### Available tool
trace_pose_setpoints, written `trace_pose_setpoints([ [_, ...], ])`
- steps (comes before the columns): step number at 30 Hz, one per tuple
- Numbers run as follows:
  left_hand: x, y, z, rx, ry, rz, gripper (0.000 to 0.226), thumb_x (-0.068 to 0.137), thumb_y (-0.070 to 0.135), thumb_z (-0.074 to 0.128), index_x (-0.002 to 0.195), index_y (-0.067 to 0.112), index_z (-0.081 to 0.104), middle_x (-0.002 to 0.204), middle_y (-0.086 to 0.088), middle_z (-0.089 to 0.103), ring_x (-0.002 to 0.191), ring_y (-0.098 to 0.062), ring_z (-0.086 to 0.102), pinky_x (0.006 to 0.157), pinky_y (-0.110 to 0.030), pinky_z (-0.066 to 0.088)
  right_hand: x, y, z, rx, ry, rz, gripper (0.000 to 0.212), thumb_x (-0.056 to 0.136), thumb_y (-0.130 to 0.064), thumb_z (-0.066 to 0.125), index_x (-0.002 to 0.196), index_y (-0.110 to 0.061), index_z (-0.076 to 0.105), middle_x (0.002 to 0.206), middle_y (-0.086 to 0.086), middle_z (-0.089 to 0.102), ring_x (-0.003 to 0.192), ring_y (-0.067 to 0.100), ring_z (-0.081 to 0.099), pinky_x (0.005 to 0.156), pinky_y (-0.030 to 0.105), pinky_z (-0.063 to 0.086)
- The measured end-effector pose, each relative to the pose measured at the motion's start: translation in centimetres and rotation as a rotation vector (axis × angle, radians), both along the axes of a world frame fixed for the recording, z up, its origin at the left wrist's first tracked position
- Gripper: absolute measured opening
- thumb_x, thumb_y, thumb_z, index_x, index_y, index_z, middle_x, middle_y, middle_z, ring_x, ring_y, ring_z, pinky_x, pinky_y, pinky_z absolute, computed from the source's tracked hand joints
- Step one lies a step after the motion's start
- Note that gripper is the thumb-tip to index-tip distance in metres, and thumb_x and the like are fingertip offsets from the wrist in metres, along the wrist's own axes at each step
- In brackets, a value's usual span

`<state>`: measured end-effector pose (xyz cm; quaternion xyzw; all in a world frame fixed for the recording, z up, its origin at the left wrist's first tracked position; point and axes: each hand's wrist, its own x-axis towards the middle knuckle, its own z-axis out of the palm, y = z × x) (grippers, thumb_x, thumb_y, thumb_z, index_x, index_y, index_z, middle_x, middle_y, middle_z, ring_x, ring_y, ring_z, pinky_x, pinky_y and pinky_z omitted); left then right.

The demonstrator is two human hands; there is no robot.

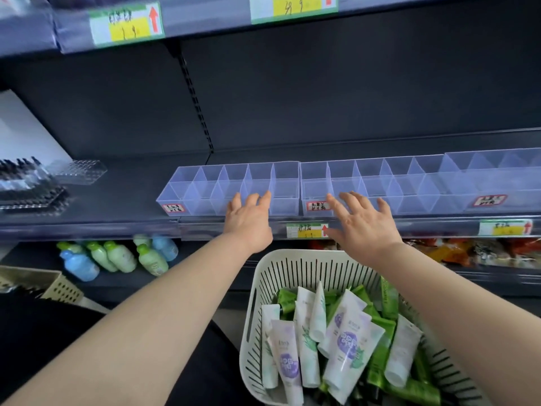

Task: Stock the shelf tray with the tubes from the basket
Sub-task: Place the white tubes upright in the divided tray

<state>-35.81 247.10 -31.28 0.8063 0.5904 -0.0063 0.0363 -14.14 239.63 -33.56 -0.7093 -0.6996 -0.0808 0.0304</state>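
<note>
Clear plastic divided trays stand in a row on the dark shelf: a left tray (187, 197), a middle tray (409, 189) and a right tray (483, 174), all with bare compartments. My left hand (248, 221) reaches to the left tray's front wall, fingers spread, holding nothing. My right hand (366, 224) is at the middle tray's front, fingers apart and holding nothing. Below, a white slotted basket (263, 288) holds several white tubes (348, 341) with purple or green print and several green tubes (389, 300).
Price labels (307, 231) line the shelf edge. Green and blue bottles (123, 256) stand on the lower shelf at left, orange packets (483, 253) at right. Dark dropper bottles in clear racks (26, 177) sit at shelf left. A beige perforated bin (58, 288) is lower left.
</note>
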Motion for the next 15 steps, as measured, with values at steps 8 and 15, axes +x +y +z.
trace_pose_setpoints([
  [8,2.4,-1.5,0.1,-0.014,0.032,0.0,0.084,0.088,0.021,0.057,0.152,0.023,0.002,0.153,-0.003,0.022,0.142,-0.043,0.005,0.114,-0.052,0.016,1.0,-0.9,-0.3,-0.035,0.064,-0.047,0.07,0.092,-0.065,0.019,0.15,-0.032,-0.003,0.16,0.001,0.005,0.147,0.022,-0.001,0.115,0.053,0.01],
  [15,2.6,-3.8,-0.7,0.169,-0.177,-0.15,0.07,0.089,0.012,0.056,0.149,0.019,0.022,0.157,-0.006,0.013,0.144,-0.028,0.006,0.116,-0.048,0.017,1.6,-3.9,-1.0,0.07,0.153,0.023,0.055,0.096,-0.047,0.037,0.146,-0.024,0.028,0.156,0.004,0.022,0.145,0.022,0.014,0.115,0.047,0.017],
])
